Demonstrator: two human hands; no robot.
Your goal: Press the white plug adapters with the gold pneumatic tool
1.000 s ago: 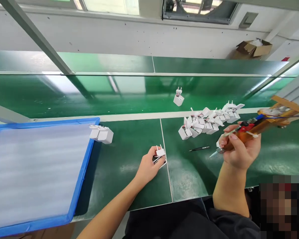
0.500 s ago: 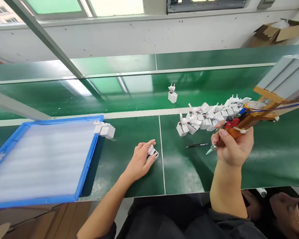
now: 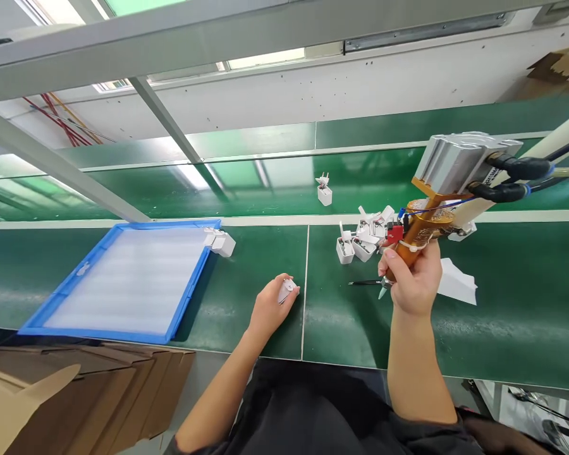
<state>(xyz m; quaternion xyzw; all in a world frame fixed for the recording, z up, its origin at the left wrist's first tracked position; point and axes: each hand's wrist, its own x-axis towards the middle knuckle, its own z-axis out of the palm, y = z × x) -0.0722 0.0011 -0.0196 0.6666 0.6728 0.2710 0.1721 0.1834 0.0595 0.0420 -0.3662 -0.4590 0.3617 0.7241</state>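
My left hand [image 3: 272, 304] rests on the bench with its fingers closed around a small white plug charger [image 3: 287, 289], whose pale upper face points up. In my right hand [image 3: 415, 278] is an orange dispensing gun [image 3: 415, 243] with a silver cylinder on top, a red switch and a pale nozzle aimed down. The nozzle hangs beside black tweezers [image 3: 364, 282] lying on the bench. Behind the gun lies a cluster of white plug chargers [image 3: 368, 235] with open housings, partly hidden by gun and hand. One more charger [image 3: 325, 193] stands alone farther back.
A blue-rimmed tray [image 3: 189, 291] with a white lining lies at the left, with white chargers [image 3: 224, 244] at its back right corner. White paper [image 3: 456, 282] lies right of my right hand. Black hoses [image 3: 516, 167] run from the gun. Cardboard [image 3: 123, 392] stands below left.
The view has shifted. The gun and my right hand have come slightly left, now overlapping the tweezers' end. The charger under my left hand shows a pale face where dark insides showed before.
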